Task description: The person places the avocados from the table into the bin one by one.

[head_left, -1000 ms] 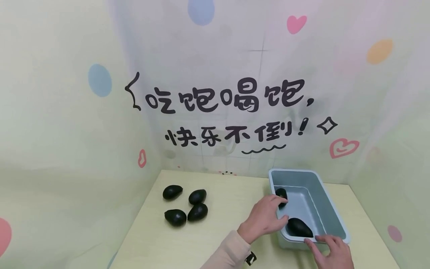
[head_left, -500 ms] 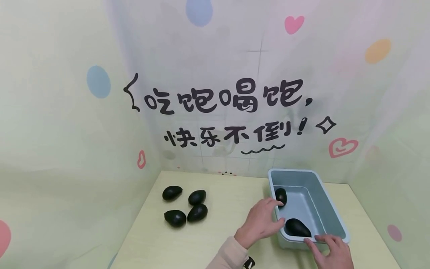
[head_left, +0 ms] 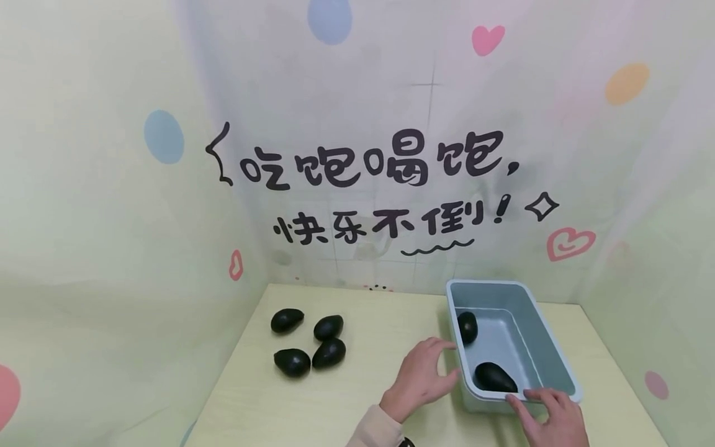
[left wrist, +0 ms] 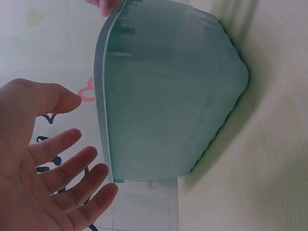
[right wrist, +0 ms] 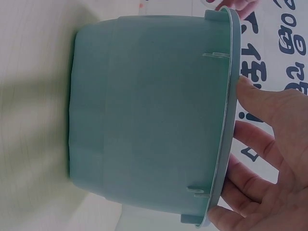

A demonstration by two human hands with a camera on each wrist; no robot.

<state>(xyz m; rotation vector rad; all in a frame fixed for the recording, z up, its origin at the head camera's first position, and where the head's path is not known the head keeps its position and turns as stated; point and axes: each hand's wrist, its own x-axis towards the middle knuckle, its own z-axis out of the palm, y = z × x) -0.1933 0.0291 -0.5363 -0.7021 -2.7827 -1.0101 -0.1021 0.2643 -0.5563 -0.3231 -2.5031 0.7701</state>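
Note:
A blue-grey plastic bin stands on the table's right side. Inside it lie two dark avocados, one against the left wall and a larger-looking one by the near wall. My left hand is just left of the bin, fingers spread and holding nothing; the left wrist view shows its fingertips close to the rim. At the near right corner my right hand rests its thumb and fingertips on the rim, with no finger against the outer wall in the right wrist view.
Several more avocados lie in a loose group on the left of the pale table: one at the back, one in front, and two touching. A printed curtain hangs behind the table and along both sides.
My left hand has drawn back leftward from over the bin's left rim to outside it. The near avocado has shifted slightly left. My right hand stays at the near rim.

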